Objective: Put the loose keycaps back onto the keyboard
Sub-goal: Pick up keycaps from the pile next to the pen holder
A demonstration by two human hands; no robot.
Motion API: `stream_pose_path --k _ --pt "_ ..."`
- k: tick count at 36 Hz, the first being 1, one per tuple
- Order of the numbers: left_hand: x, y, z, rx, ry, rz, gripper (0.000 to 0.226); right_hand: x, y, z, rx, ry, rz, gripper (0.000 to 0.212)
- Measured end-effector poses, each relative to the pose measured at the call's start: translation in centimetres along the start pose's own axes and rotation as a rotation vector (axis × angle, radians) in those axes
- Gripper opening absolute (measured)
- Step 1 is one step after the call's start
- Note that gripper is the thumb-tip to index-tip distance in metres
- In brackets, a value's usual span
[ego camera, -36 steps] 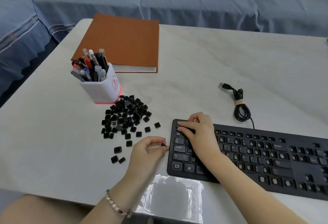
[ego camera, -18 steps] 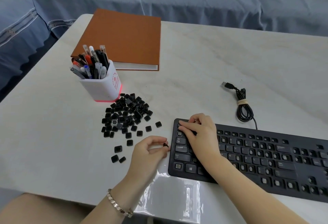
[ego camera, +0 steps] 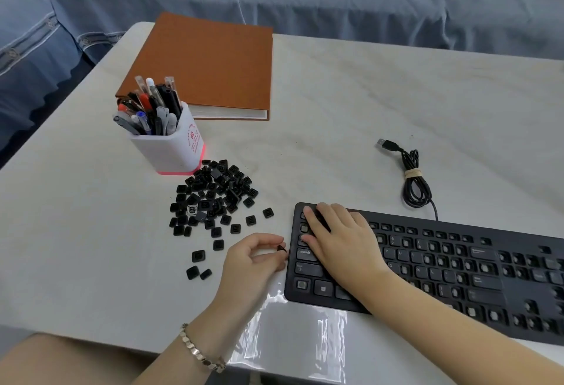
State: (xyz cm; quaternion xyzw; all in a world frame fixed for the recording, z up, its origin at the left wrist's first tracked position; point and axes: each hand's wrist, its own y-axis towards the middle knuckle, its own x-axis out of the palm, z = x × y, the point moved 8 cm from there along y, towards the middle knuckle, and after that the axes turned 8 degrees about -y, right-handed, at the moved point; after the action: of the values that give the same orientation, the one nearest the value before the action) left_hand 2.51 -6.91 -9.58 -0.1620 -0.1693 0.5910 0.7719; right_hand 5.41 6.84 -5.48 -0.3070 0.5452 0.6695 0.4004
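Keycap (ego camera: 281,248) pinched between thumb and forefinger of left hand (ego camera: 253,261). Fingers straight, right hand (ego camera: 338,241) presses flat on keyboard (ego camera: 476,265).

keyboard (ego camera: 457,225) keys Y, U, G, L, Windows logo

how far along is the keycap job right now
Done: only some keys look seated, such as the left-edge ones by the Windows key. In hand: the left hand pinches one keycap beside the keyboard while the right hand rests on its upper-left corner. Left: the pile of loose keycaps and many bare sockets.
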Motion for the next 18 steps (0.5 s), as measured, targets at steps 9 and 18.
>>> stream_pose_path --k 9,18 --pt "-0.3 0.1 0.5 0.001 -0.047 0.030 0.018 0.7 0.1 -0.1 0.030 -0.017 -0.136 0.049" --pt "0.2 -0.6 3.1 0.182 0.043 -0.022 0.023 -0.9 -1.7 1.4 0.339 0.458 -0.202 0.042"
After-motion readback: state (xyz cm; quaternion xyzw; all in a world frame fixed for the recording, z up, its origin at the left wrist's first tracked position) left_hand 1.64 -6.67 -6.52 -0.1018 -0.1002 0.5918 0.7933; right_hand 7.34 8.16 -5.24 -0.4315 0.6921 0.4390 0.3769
